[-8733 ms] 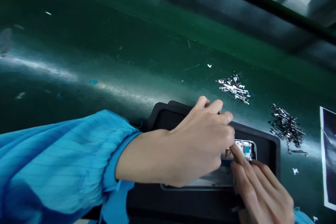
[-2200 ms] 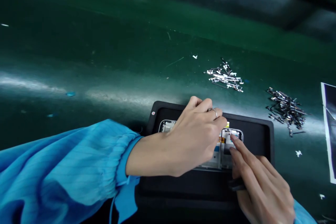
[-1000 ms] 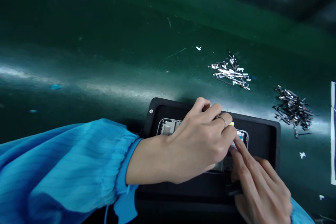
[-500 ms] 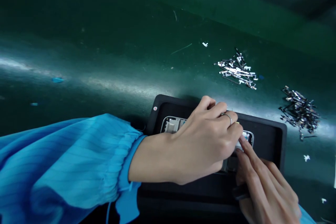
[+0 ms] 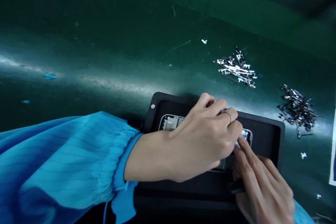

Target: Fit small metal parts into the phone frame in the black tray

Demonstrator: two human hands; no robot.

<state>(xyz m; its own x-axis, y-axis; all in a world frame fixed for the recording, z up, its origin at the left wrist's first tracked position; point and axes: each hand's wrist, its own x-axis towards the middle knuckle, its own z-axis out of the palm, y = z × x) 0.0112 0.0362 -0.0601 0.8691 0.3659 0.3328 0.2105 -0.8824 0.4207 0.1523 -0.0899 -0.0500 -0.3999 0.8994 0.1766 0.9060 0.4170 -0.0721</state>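
A silver-edged phone frame lies in a black tray, largely covered by my hands. My left hand, with a ring on one finger, reaches across the frame. Its fingers are curled down over the frame, and what they grip is hidden. My right hand comes in from the lower right, and its fingertips meet the left fingers at the frame's right part. Tucked under the right palm is a dark object, mostly hidden, whose kind I cannot make out.
On the green work surface beyond the tray lies a pile of silvery flex strips. A darker pile of small parts sits to the right. Small white scraps and blue bits are scattered about. A white sheet edge shows at far right.
The whole view has shifted slightly, so the tray and piles appear a little farther left and up. Both hands keep nearly the same pose at the phone frame.
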